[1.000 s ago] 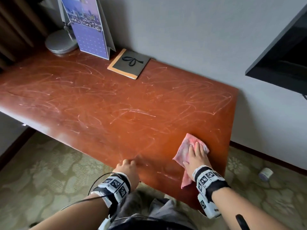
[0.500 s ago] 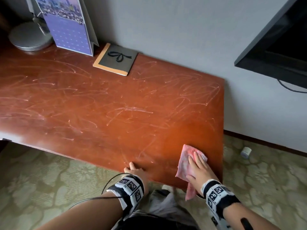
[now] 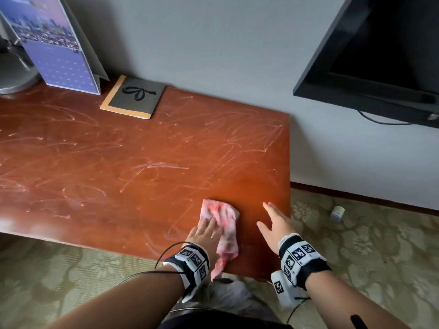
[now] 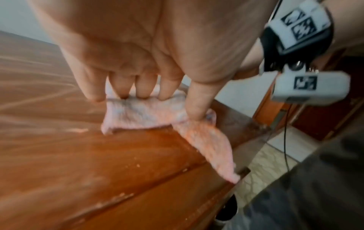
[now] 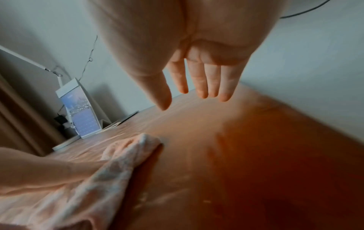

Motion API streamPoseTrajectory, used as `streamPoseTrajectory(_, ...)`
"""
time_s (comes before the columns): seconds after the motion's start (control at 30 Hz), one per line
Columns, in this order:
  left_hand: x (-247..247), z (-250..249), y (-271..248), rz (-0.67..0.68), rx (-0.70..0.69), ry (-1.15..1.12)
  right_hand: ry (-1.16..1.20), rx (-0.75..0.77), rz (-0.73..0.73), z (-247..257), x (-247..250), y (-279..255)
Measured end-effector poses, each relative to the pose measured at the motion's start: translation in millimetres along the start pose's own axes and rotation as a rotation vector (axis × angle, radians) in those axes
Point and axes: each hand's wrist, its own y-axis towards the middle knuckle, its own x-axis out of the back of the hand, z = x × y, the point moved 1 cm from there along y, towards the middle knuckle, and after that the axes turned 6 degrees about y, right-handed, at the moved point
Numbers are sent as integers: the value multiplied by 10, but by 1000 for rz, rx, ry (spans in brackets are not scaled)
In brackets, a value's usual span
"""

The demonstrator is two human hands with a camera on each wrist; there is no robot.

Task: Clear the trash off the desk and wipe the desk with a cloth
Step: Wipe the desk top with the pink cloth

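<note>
Head view: desk [image 3: 118, 162] of red-brown wood, its top covered in pale smear streaks.
Cloth: pink cloth [image 3: 223, 224] lies near the desk's front edge toward the right end; its lower tail hangs over that edge.
Left hand: left hand [image 3: 205, 235] lies on the cloth, fingers extended and pressing it down onto the wood.
Left wrist view: fingertips [image 4: 141, 91] bear on a folded band of the cloth [image 4: 145, 115] and the thumb presses its right end; nothing is curled around it.
Right hand: right hand [image 3: 276, 227] sits just right of the cloth, apart from it, fingers spread and straight, holding nothing.
Right wrist view: the fingers [image 5: 199, 82] hover above the desk [image 5: 256, 147], clear of the surface; the cloth [image 5: 126, 155] shows to the lower left.
Back of desk: calendar [image 3: 59, 48] stands upright beside a lamp base [image 3: 14, 74]; a notebook [image 3: 134, 97] lies flat against the wall.
Floor: small white roll [image 3: 337, 213] on the carpet, right of the desk.
Wall: dark TV [image 3: 380, 55] at upper right.
</note>
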Motion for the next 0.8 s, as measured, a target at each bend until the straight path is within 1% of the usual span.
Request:
streamPoseTrajectory(0.07, 3, -145, 137, -18, 8, 60, -54, -15, 44, -244, 49, -25)
streamPoseTrajectory(0.2, 186, -496, 472, -78, 49, 223, -235, 43, 232, -648, -9, -54)
streamPoseTrajectory(0.3, 345, -733, 677, -123, 62, 251, -355, 126, 266, -820, -14, -39)
streamPoseTrajectory(0.37, 293, -765, 753, -122, 54, 271, -391, 147, 274, -865, 1, 2)
streamPoseTrajectory(0.43, 124, -718, 725, -109, 19, 353, -406, 142, 292, -887, 21, 64)
streamPoseTrajectory(0.5, -119, -669, 623, -66, -10, 428, -422, 141, 317, -891, 46, 133)
streamPoseTrajectory(0.6, -348, -673, 504, -13, -60, 465, -402, 144, 346, -896, 67, 218)
streamPoseTrajectory(0.67, -346, -725, 580, 11, -45, 483, -379, 148, 356, -911, 74, 238)
streamPoseTrajectory(0.73, -232, -832, 737, 22, -18, 452, -349, 148, 357, -928, 78, 236)
streamPoseTrajectory(0.8, -56, -945, 918, -3, -5, 449, -289, 138, 335, -938, 72, 218)
